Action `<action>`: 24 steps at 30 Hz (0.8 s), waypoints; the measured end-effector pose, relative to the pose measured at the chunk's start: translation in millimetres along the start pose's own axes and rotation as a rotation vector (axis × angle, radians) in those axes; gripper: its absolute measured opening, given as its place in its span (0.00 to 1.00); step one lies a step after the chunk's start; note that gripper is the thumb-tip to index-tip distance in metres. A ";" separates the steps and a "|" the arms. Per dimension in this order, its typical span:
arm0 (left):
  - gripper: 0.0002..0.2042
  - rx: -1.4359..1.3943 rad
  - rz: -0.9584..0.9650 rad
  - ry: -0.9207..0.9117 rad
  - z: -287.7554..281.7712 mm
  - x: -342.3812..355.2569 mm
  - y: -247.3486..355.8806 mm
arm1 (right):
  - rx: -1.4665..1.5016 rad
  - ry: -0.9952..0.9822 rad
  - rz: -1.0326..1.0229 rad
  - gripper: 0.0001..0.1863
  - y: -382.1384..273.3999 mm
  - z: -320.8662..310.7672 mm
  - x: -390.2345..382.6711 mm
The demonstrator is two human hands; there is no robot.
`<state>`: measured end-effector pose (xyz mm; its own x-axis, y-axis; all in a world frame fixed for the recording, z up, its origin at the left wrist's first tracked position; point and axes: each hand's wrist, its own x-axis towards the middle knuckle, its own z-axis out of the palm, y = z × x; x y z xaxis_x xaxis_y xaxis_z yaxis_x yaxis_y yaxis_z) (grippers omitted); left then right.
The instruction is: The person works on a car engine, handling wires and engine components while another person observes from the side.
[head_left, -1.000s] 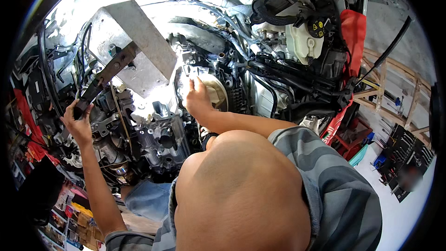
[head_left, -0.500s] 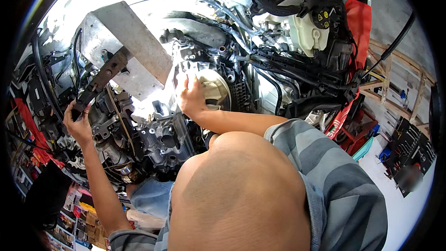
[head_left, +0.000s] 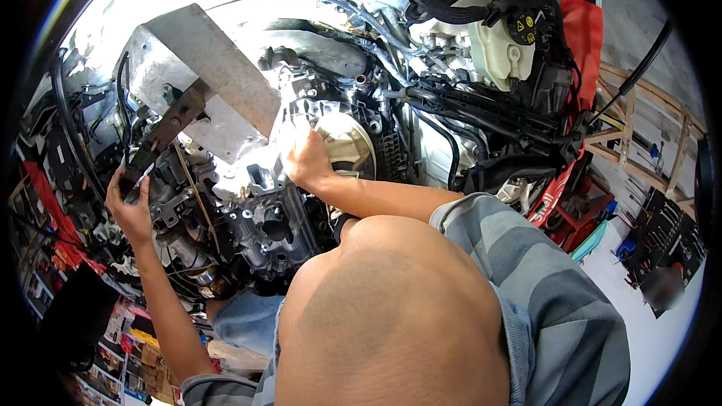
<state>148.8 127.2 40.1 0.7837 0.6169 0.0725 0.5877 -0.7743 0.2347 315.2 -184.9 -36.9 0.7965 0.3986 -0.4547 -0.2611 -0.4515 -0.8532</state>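
A large grey metal box is tilted over the engine bay, with a dark, worn metal bracket running down from it to the left. My left hand has its thumb and fingers around the bracket's lower end. Farther right, my right hand is curled near the box's lower right corner, its fingertips lost in glare; what they grip cannot be made out. Beside that hand sits a pale round part. Below and between the hands is a grey metal engine casting with a dark round opening.
Black hoses and a whitish fluid reservoir with a black cap lie to the right. My bent knee fills the lower middle. A tool tray stands at far right, near a red cover. Cables hang at left.
My left thumb and fingers have shifted slightly at the bracket's end and look a little farther apart. My right hand stays in nearly the same place. The view has moved very slightly.
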 end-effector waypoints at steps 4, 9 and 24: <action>0.31 0.113 0.047 -0.054 -4.6 -16.7 20.4 | -0.017 -0.108 -0.080 0.08 -18.5 -15.3 1.9; 0.32 0.105 0.081 -0.021 -0.2 -28.6 17.1 | -0.324 -0.311 -0.030 0.07 1.4 -6.8 8.0; 0.20 0.058 0.053 0.179 2.6 -17.1 -0.9 | -0.364 -0.280 -0.364 0.06 13.2 -6.6 -19.0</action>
<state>135.5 117.0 36.1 0.7688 0.5863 0.2554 0.5612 -0.8100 0.1700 300.2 -203.7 -37.9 0.6128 0.7526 -0.2411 0.2459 -0.4715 -0.8469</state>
